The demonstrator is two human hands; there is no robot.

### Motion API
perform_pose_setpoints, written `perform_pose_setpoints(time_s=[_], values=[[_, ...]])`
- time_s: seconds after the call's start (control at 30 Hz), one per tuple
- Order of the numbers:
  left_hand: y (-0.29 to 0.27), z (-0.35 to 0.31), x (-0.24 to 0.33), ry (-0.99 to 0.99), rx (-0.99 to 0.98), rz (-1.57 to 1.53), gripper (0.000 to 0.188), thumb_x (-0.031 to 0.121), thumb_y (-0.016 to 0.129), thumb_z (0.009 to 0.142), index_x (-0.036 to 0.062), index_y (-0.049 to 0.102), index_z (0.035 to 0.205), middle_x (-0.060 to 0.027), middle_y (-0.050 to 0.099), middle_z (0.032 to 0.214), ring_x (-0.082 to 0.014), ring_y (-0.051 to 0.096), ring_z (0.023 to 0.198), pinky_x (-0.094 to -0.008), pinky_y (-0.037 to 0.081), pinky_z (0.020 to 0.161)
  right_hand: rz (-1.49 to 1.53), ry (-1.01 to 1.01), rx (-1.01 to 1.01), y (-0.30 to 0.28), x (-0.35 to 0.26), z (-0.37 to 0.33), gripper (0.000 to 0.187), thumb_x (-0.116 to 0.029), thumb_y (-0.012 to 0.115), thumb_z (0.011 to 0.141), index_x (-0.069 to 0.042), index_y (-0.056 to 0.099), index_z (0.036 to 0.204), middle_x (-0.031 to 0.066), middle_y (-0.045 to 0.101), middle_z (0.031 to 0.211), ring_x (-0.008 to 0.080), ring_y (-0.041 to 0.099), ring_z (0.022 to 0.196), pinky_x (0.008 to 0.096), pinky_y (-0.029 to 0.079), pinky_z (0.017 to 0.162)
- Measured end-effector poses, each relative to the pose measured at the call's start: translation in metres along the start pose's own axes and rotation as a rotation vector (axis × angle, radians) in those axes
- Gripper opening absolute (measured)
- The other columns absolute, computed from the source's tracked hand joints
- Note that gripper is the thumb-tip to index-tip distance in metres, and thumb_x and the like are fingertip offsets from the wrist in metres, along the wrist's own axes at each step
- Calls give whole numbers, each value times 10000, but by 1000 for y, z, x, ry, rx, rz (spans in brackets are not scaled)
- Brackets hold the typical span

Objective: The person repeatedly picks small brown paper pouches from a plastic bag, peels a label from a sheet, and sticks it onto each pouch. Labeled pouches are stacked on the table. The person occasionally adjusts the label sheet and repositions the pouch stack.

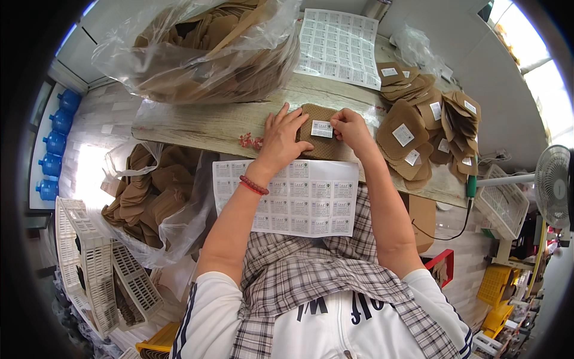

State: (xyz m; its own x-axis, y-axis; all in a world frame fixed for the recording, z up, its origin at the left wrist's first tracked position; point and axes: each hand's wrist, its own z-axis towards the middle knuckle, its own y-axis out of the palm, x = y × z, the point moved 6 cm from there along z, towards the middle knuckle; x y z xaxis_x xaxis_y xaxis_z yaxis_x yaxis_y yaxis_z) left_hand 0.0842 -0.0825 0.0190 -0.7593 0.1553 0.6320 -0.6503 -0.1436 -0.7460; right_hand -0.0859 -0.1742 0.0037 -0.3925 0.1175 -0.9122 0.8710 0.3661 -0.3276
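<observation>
A brown mesh-textured pad (320, 112) lies on the table in front of me. On it is a small white printed label (321, 129). My left hand (281, 136) lies with fingers spread at the pad's left edge, its thumb and fingertips touching the pad. My right hand (353, 130) pinches the label's right end between thumb and forefinger. Below the pad, a white sheet of printed labels (287, 206) hangs over the table's near edge onto my lap; its upper right part is bare. My left forearm covers part of this sheet.
Labelled brown pads (402, 133) are piled at the right. Another label sheet (336, 45) lies at the back, beside a large clear bag (239, 75) of brown pieces. A second bag (194, 230) of them stands at the lower left near white crates (89, 263). A fan (553, 185) stands far right.
</observation>
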Motion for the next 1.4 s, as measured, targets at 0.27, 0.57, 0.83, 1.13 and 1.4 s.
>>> perform_pose_setpoints(time_s=[0.27, 0.57, 0.83, 1.13, 1.4], values=[[1, -1, -1, 22, 27, -37, 676, 246, 819, 721, 57, 587, 1328, -118, 488, 1463, -303, 265, 1462, -555, 155, 1191, -37, 32, 13, 2, -5, -1, 90, -96, 644, 919, -12, 625, 892, 19, 605, 747, 99, 538, 632, 263, 470, 585], [0, -1, 1, 31, 43, -4, 678, 250, 822, 714, 67, 589, 1324, -125, 469, 1473, -310, 272, 1456, -557, 166, 1186, -86, -28, 77, 2, 2, 1, 109, -93, 676, 871, 8, 635, 882, 81, 661, 763, 160, 613, 687, 321, 505, 627], [-12, -5, 24, 129, 108, 58, 570, 150, 769, 753, 66, 612, 1294, -110, 480, 1465, -293, 290, 1451, -508, 169, 1200, -203, -135, 142, 3, 0, -3, 119, -88, 672, 845, 21, 645, 884, 173, 695, 830, 284, 663, 764, 376, 513, 714], [-3, -12, 40, 374, 49, 180, 344, 37, 648, 831, 84, 673, 1171, -102, 618, 1291, -285, 480, 1326, -536, 224, 1184, -330, -320, 201, 2, -17, -18, 189, -109, 693, 826, 10, 617, 952, 174, 681, 808, 329, 674, 771, 409, 519, 700], [-3, -13, 42, 356, -8, 301, 374, 65, 569, 896, 185, 680, 1232, -92, 591, 1353, -304, 439, 1358, -558, 179, 1185, -23, -303, 300, -19, 13, -4, 226, -107, 684, 865, -31, 645, 1074, 116, 592, 993, 225, 621, 846, 330, 514, 757]])
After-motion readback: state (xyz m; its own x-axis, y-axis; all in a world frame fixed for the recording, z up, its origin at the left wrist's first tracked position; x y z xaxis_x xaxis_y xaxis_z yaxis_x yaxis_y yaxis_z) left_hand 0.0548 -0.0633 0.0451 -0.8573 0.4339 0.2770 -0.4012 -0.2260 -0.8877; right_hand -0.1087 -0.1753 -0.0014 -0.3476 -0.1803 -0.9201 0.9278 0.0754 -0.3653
